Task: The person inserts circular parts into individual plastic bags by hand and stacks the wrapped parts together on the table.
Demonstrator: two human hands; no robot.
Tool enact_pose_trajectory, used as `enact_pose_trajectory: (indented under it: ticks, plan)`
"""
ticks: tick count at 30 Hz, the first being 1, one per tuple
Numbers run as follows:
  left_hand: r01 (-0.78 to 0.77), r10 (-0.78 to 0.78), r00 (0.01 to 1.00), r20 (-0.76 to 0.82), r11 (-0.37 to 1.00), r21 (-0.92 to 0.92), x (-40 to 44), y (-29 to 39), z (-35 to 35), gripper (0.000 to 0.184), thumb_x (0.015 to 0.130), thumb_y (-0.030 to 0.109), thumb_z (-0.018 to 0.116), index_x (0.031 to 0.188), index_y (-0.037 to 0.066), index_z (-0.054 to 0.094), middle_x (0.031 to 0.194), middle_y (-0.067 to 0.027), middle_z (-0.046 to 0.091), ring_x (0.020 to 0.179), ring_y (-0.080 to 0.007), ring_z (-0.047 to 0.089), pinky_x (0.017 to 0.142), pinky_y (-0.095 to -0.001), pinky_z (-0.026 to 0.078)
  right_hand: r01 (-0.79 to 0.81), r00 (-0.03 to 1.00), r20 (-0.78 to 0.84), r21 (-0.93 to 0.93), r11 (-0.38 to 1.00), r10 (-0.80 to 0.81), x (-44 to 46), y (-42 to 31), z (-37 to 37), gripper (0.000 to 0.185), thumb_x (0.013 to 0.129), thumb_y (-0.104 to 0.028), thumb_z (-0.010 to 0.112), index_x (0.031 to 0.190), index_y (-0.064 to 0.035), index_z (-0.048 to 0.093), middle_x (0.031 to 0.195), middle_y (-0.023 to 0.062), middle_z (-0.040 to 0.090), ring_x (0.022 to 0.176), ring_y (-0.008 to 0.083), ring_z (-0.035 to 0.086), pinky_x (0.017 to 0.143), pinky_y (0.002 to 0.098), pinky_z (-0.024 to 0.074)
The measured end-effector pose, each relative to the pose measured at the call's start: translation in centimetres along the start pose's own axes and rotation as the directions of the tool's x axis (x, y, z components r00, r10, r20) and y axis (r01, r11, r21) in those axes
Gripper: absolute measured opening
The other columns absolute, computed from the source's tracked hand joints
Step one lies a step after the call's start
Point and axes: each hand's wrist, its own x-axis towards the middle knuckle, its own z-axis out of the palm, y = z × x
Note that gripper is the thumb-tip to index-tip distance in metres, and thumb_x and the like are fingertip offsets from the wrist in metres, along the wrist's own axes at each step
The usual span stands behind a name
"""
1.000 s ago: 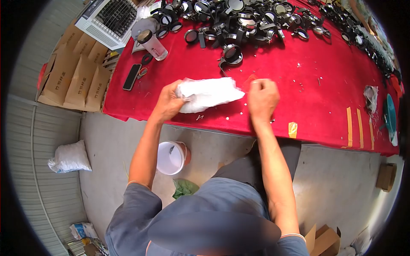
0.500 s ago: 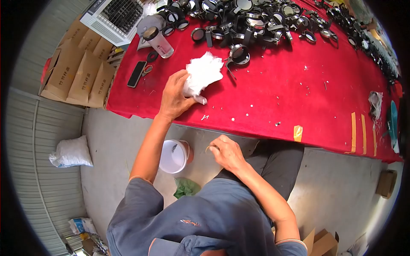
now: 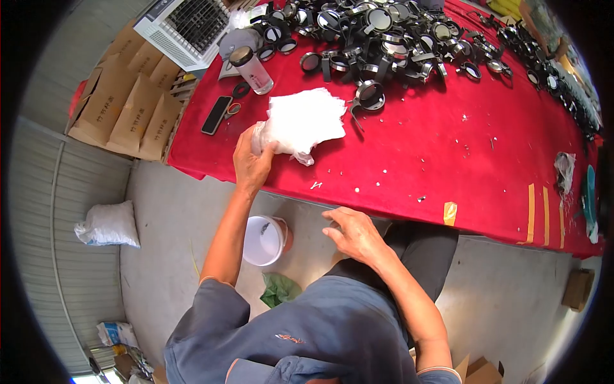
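Observation:
A bundle of thin white sheets [image 3: 306,121] lies at the front left of the red-covered table [image 3: 390,150]. Its left edge is held between the thumb and fingers of my left hand [image 3: 252,159]. Below the table's front edge, over my lap, my right hand [image 3: 353,233] hovers with thumb and index finger apart and nothing visible between them. The bottle [image 3: 254,72] stands just behind the bundle, and a black phone [image 3: 217,115] lies to its left.
Many black and metal ring-shaped parts [image 3: 384,48] are heaped at the back. One part [image 3: 369,96] lies right of the bundle. A white bucket [image 3: 263,240] stands on the floor below. Cardboard boxes [image 3: 131,118] and an air cooler [image 3: 185,32] are at the left.
The bundle has been turned and spread flatter on the table, my left hand still on it. My right hand came back from over the table to my lap, and its fingers have opened.

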Motion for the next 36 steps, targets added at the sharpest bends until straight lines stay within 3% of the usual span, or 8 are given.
enact_pose_trajectory:
  ticks: [6, 11, 16, 21, 27, 30, 33, 36]
  plan:
    - [-0.372, 0.35, 0.925, 0.148, 0.912, 0.17, -0.6, 1.4, -0.8, 0.033, 0.085, 0.013, 0.083, 0.112, 0.0, 0.069, 0.128, -0.0187, 0.067, 0.114, -0.0387, 0.067, 0.095, -0.0434, 0.056, -0.065, 0.994, 0.084, -0.099, 0.993, 0.073, -0.2, 0.3, -0.9, 0.023, 0.092, -0.016, 0.072, 0.107, 0.0015, 0.073, 0.1, 0.0186, 0.072, 0.095, 0.0353, 0.072, 0.085, 0.0435, 0.0556]
    - [-0.551, 0.462, 0.805, 0.373, 0.815, 0.181, -1.3, 3.2, -0.8, 0.037, 0.08, 0.018, 0.086, 0.109, 0.001, 0.07, 0.123, -0.0141, 0.07, 0.116, -0.0361, 0.067, 0.098, -0.0452, 0.056, 0.064, 0.973, -0.224, 0.04, 0.997, -0.053, 0.8, -0.9, -1.3, 0.017, 0.09, -0.009, 0.073, 0.103, 0.0003, 0.072, 0.097, 0.018, 0.071, 0.094, 0.038, 0.07, 0.085, 0.0444, 0.0555]
    - [-0.556, 0.464, 0.767, 0.443, 0.825, 0.098, -1.3, 3.2, -1.0, 0.032, 0.085, 0.018, 0.083, 0.109, 0.002, 0.071, 0.119, -0.0123, 0.072, 0.116, -0.0344, 0.067, 0.097, -0.0451, 0.056, 0.266, 0.816, -0.444, -0.281, 0.922, -0.371, 6.0, -3.1, -2.4, 0.033, 0.089, -0.001, 0.069, 0.121, 0.0003, 0.066, 0.131, 0.0222, 0.064, 0.121, 0.0403, 0.061, 0.101, 0.0442, 0.0516]
    - [-0.229, 0.169, 0.905, 0.391, 0.967, 0.112, -0.4, 3.8, -1.4, 0.024, 0.093, 0.013, 0.075, 0.112, 0.0, 0.07, 0.115, -0.0159, 0.073, 0.112, -0.0346, 0.069, 0.097, -0.0423, 0.055, 0.179, 0.847, -0.346, -0.529, 0.829, -0.404, 11.7, -0.3, -0.1, 0.058, 0.094, -0.02, 0.07, 0.147, -0.0063, 0.054, 0.16, 0.0241, 0.04, 0.148, 0.0471, 0.035, 0.117, 0.0604, 0.0331]
    - [-0.218, 0.099, 0.902, 0.42, 0.945, 0.246, 2.0, 1.0, -0.7, 0.053, 0.088, 0.036, 0.081, 0.122, -0.003, 0.07, 0.113, -0.02, 0.075, 0.102, -0.0316, 0.072, 0.088, -0.0393, 0.057, 0.144, 0.899, -0.288, -0.516, 0.844, -0.33, 12.1, 2.5, 1.0, 0.064, 0.094, -0.029, 0.072, 0.151, -0.0088, 0.052, 0.163, 0.0238, 0.035, 0.152, 0.0483, 0.029, 0.122, 0.062, 0.0256]
    - [0.417, -0.354, 0.817, 0.455, 0.908, -0.042, 3.1, 0.1, -0.8, 0.039, 0.097, 0.03, 0.075, 0.118, -0.003, 0.072, 0.1, -0.01, 0.078, 0.09, -0.0148, 0.071, 0.081, -0.0319, 0.056, 0.131, 0.897, -0.306, -0.502, 0.855, -0.317, 12.0, 2.3, 1.1, 0.067, 0.093, -0.031, 0.073, 0.152, -0.0094, 0.051, 0.165, 0.0234, 0.032, 0.154, 0.0482, 0.025, 0.123, 0.062, 0.0237]
    - [0.148, -0.158, 0.97, 0.184, 0.987, 0.068, 3.9, -0.1, -1.7, 0.034, 0.099, 0.029, 0.071, 0.115, -0.001, 0.075, 0.1, -0.0102, 0.078, 0.093, -0.0148, 0.072, 0.083, -0.0326, 0.057, 0.127, 0.883, -0.339, -0.493, 0.861, -0.325, 11.9, 2.0, 0.9, 0.07, 0.091, -0.031, 0.074, 0.154, -0.0101, 0.049, 0.167, 0.0228, 0.03, 0.155, 0.0482, 0.022, 0.124, 0.0619, 0.0225]
    - [0.173, -0.175, 0.975, 0.137, 0.985, 0.028, 6.1, 0.4, -2.4, 0.04, 0.103, 0.035, 0.067, 0.115, -0.002, 0.074, 0.095, -0.0078, 0.075, 0.082, -0.0128, 0.066, 0.076, -0.0307, 0.055, 0.131, 0.874, -0.357, -0.481, 0.867, -0.33, 11.8, 2.2, 1.2, 0.071, 0.091, -0.031, 0.075, 0.154, -0.0106, 0.049, 0.168, 0.0229, 0.028, 0.156, 0.0482, 0.021, 0.124, 0.0617, 0.0221]
